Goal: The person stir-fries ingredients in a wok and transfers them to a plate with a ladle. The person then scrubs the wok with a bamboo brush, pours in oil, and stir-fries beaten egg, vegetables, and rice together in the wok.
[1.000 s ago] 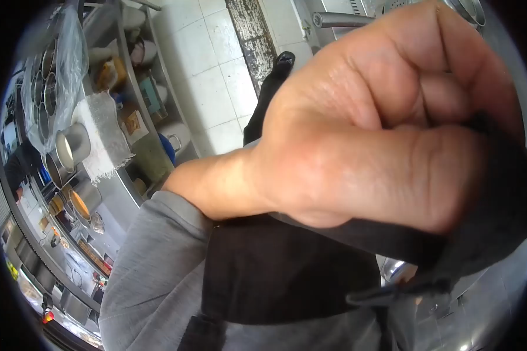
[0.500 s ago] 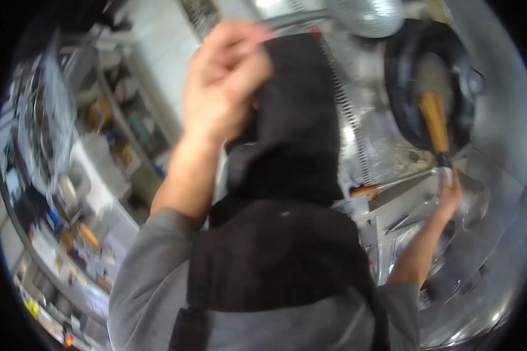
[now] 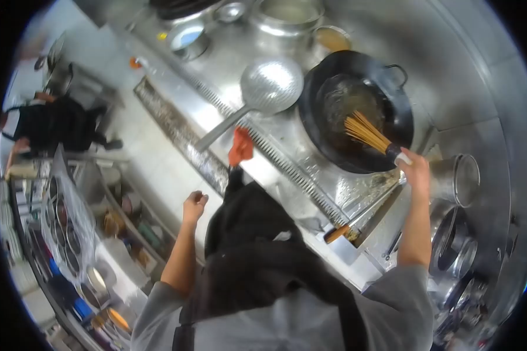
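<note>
Brush [image 3: 372,134] gripped in right hand [image 3: 416,171], slanting into wok [image 3: 397,102]; left hand [image 3: 195,206] loosely curled, over floor [image 3: 139,131] beyond counter edge [image 3: 275,182]

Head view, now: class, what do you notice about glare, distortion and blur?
Head view: bright glare on the perforated ladle and steel cooktop; head view: straight edges bow outward, corners fall to black; head view: the stick brush reads fairly clearly, the co-worker at left looks softer.

wok [image 3: 314,117]: smooth glossy metal | brush [image 3: 370,133]: rough, wood-like | ladle [image 3: 272,86]: shiny metal | rag [image 3: 240,146]: matt cloth
</note>
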Tool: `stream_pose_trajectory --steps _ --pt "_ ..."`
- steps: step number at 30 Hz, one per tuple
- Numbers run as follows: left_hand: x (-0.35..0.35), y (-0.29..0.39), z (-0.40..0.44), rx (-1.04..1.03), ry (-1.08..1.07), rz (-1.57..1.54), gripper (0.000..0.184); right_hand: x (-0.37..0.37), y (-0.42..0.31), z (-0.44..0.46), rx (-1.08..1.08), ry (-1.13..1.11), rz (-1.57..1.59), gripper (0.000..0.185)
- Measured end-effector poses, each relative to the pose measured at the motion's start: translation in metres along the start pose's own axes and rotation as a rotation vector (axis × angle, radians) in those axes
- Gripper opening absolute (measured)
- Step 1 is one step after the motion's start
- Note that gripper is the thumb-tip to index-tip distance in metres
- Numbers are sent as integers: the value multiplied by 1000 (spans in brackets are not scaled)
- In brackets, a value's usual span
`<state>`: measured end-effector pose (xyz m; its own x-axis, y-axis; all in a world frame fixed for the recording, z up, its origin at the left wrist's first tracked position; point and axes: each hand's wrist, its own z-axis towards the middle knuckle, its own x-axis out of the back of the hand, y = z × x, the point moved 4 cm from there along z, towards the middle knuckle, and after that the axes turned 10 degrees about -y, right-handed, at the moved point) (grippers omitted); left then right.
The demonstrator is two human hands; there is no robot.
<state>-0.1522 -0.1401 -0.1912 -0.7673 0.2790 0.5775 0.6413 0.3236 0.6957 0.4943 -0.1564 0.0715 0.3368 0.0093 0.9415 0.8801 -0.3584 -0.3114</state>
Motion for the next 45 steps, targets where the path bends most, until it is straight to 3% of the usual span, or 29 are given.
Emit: stream_pose_trajectory --steps 1,2,3,4,6,7,9,12,14,15,16,18,21,22,23,25,27,28,31,35,37,40,43,45 --pt "-2 50 17 -189 -19 14 47 9 11 8 -43 2 -62 43" --pt "-13 76 47 -293 -80 47 54 13 6 18 33 144 -141 39" --pt "-18 134 53 -248 -138 11 60 8 -1 39 -33 170 -175 30" --pt "-29 161 73 -403 -69 176 63 -5 -6 58 -173 128 -156 26" --pt "-62 173 128 -255 -381 68 69 -22 -44 83 -123 133 -217 26" --pt "-68 179 140 -221 -404 185 70 -32 -59 87 -96 100 -163 38" --pt "-88 161 181 -202 -491 291 71 -33 -73 68 -16 151 119 42" --pt "-88 176 159 -222 -516 366 68 -37 -56 12 170 46 260 43" --pt "-76 187 122 -137 -657 -424 59 -29 -19 -27 65 -68 220 44" --pt "-72 190 116 -149 -668 -416 59 -22 8 -44 60 -43 285 44" --pt "-68 194 110 -179 -763 -770 54 -7 30 -58 -116 -71 243 43" --pt "-50 222 82 0 -813 -1210 43 14 59 -78 -150 142 58 43" --pt "-45 289 41 -110 -906 -1151 39 36 60 -96 -388 321 285 43" --pt "-66 291 75 -438 -1255 -1142 33 42 52 -104 -470 300 391 44" --pt "-72 307 73 -439 -1264 -1140 33 39 53 -112 -476 306 389 44" --pt "-91 327 67 -177 -827 -623 20 14 63 -131 -488 383 738 43" --pt "-112 352 58 -75 -888 -505 21 -16 83 -140 -497 356 776 42" --pt "-123 360 52 31 -936 -385 23 -25 89 -142 -520 359 620 43" --pt "-144 397 22 103 -1060 -451 20 -16 72 -157 -500 403 423 43" --pt "-203 387 34 121 -1184 -686 24 -5 30 -179 -441 379 321 43" --pt "-211 375 41 -42 -1038 -765 31 -7 14 -192 -432 354 307 43" --pt "-184 379 26 -102 -851 -816 35 -1 -25 -211 -228 364 146 37" --pt "-121 382 14 -86 -871 -819 35 -3 -46 -241 -159 331 153 38" --pt "-94 372 42 -182 -806 -737 34 -7 -59 -254 -116 335 185 38"
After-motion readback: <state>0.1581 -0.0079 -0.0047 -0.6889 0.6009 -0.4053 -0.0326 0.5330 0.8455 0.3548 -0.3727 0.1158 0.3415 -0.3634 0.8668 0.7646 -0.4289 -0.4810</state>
